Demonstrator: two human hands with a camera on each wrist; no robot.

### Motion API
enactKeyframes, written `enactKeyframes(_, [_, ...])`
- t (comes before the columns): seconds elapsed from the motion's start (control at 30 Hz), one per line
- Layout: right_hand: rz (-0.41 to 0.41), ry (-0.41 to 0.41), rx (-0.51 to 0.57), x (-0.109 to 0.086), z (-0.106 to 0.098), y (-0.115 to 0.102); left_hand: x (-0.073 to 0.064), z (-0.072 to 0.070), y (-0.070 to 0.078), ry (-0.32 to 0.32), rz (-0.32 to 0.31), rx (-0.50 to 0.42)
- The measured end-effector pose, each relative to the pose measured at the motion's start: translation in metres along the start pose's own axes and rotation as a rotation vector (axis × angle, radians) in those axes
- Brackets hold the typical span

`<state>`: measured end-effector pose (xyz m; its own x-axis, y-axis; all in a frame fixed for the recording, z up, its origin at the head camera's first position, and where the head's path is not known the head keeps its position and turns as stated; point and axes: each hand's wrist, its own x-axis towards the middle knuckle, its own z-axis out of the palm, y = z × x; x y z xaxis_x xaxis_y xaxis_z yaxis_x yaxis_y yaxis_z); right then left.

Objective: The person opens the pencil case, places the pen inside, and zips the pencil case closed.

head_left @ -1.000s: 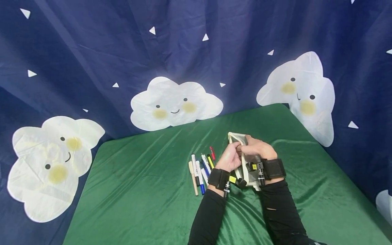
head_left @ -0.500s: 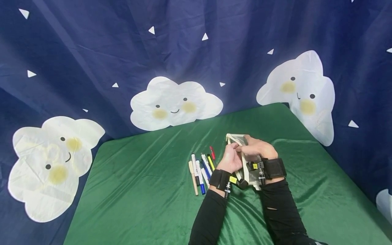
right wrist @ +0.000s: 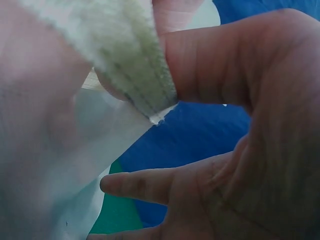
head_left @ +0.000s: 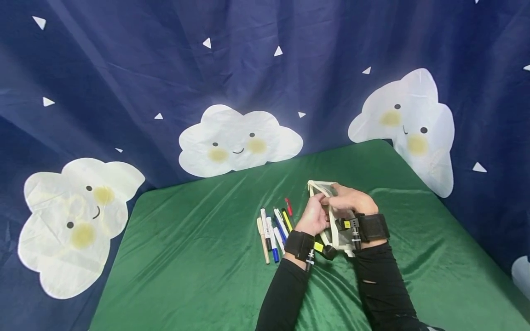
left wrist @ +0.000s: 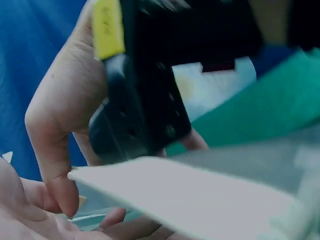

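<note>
A translucent pencil pouch (head_left: 334, 235) with cream fabric edging stands between my two hands, its long opening turned toward the left. My left hand (head_left: 315, 216) holds its left side, palm up, with fingers partly hidden behind the edging. From the right, my right hand (head_left: 352, 201) grips the other side. In the right wrist view, the right thumb (right wrist: 210, 67) presses on the cream edging strip (right wrist: 130, 55), close to its cut end. The left wrist view shows the pouch's pale edge (left wrist: 185, 195) over the left fingers (left wrist: 132, 227), with right fingers reaching down beside it.
Several pens and markers (head_left: 269, 234) lie in a loose group left of the left hand, among them a red pen (head_left: 288, 207) and a beige one (head_left: 262, 240). Green cloth (head_left: 186, 257) covers the table. A blue curtain (head_left: 248, 69) with clouds hangs behind.
The pouch's left edging has straightened, and the left hand's curled fingers have loosened and shifted slightly along it. The right hand keeps its place. The pens have not moved.
</note>
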<state>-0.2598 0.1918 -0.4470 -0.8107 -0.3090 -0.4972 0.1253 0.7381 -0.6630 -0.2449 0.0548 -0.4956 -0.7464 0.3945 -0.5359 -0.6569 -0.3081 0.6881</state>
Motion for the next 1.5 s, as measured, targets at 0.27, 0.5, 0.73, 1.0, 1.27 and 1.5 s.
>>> enactKeyframes(0.27, [0.011, 0.008, 0.004, -0.001, -0.001, 0.001, -0.015, 0.0, 0.006, 0.064, 0.032, 0.254])
enactKeyframes(0.5, [-0.002, 0.005, -0.014, -0.003, -0.003, 0.004, -0.035, -0.001, 0.023, 0.143, 0.104, 0.679])
enactKeyframes(0.73, [-0.001, -0.002, -0.022, -0.003, -0.003, 0.005, -0.051, 0.0, 0.045, 0.226, 0.21, 1.175])
enactKeyframes(1.0, [0.016, -0.004, -0.02, -0.004, -0.002, 0.006, -0.045, -0.006, 0.062, 0.518, 0.356, 1.442])
enactKeyframes(1.27, [0.017, -0.006, -0.034, -0.005, -0.001, 0.004, -0.036, -0.023, 0.073, 0.594, 0.275, 1.517])
enactKeyframes(1.5, [0.018, 0.002, -0.031, -0.005, -0.001, 0.002, -0.027, -0.034, 0.073, 0.63, 0.241, 1.531])
